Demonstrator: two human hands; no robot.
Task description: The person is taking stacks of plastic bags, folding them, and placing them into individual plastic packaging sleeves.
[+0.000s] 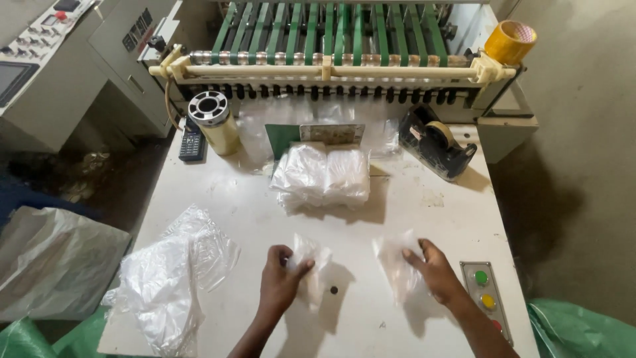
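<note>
Loose bags: a heap of clear plastic bags [165,292] lies at 9 o'clock from the hands, spread out and crumpled at the left edge of the white table [371,318].
Left hand: the left hand [278,278] is closed in a pinch, thumb against fingers, on a small clear bag [310,262] and lifts it just off the table.
Left bag, handling: it looks very light, thin and limp; it sags and creases where held, so it probably slides easily between fingers. A pinch at one edge or corner seems the surest hold.
Stack: a tidy stack of folded bags [322,178] sits at 12 o'clock from the hands, well apart from both.
Right hand: the right hand [434,268] is half closed, fingers curled over a second clear bag [397,265], which rests on the table.
Right bag, handling: equally soft and flimsy; likely slick on the smooth tabletop, best pressed flat or gathered at its rim.
Tape holder: a black tape holder [437,142] stands at 1 o'clock.
Buttons: a panel of coloured buttons [487,298] lies just right of the right hand, at 3 o'clock.
</note>
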